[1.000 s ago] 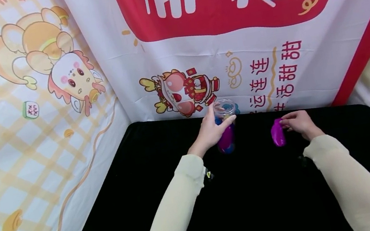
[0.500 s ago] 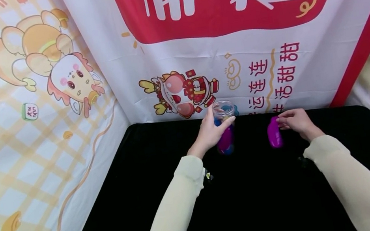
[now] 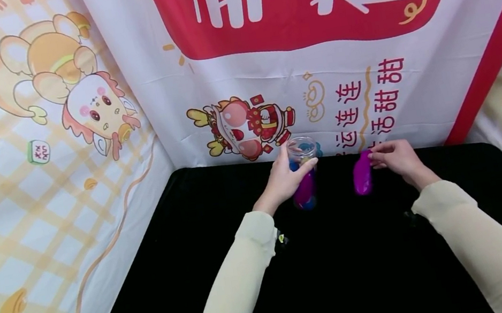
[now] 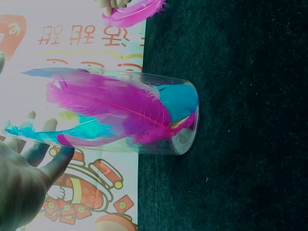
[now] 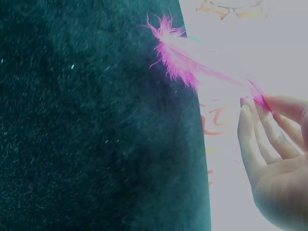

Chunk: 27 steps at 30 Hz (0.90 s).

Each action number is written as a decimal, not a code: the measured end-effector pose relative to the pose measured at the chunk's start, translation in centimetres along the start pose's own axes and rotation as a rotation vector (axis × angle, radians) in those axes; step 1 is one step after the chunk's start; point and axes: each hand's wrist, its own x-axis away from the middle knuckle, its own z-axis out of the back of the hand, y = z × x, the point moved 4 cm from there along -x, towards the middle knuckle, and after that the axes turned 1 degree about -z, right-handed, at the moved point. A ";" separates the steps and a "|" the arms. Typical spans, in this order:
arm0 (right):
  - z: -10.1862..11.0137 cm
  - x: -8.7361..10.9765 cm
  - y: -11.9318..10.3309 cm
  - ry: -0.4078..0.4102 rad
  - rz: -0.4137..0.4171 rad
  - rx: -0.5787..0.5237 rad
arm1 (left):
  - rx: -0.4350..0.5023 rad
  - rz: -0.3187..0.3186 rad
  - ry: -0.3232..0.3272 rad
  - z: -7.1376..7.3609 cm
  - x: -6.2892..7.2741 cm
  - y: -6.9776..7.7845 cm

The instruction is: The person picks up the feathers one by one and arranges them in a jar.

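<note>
My left hand [image 3: 282,179] grips a clear jar [image 3: 301,150] by its upper part, thumb on the near side. Through its wall, magenta and blue feathers [image 4: 110,103] show in the left wrist view, the jar's mouth toward the hand. To the right of the jar, my right hand [image 3: 400,160] pinches a magenta feather [image 3: 362,175] at one end between thumb and fingers. The feather hangs down beside the jar, apart from it. In the right wrist view its fluffy end [image 5: 175,53] points away from the fingertips.
A black cloth-covered table [image 3: 346,272] lies under both hands. Behind it hangs a white and red printed curtain [image 3: 238,72], close to the jar. A checked printed curtain [image 3: 59,207] runs along the left side.
My right hand has moved left and slightly up with the magenta feather, closer to the jar. The left hand keeps its grip on the jar in nearly the same spot.
</note>
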 end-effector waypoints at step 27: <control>-1.2 1.1 -6.1 0.099 0.170 -0.031 | -0.031 0.012 0.031 -0.1 0.3 0.5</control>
